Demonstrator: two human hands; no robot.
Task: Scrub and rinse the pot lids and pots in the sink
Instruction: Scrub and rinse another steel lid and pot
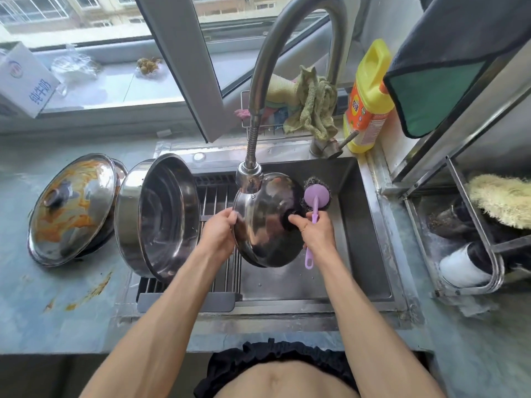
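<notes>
Domed steel pot lid (264, 225) hangs tilted over the sink (370, 225), just under the faucet head (249, 179). Your left hand (219, 229) pinches its left rim; your right hand (314, 229) grips the purple-handled scrubber (315, 196) at its right edge.

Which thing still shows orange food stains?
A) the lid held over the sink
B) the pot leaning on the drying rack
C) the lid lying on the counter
C: the lid on the counter is streaked with orange residue, while the held lid and leaning pot look shiny.
</notes>
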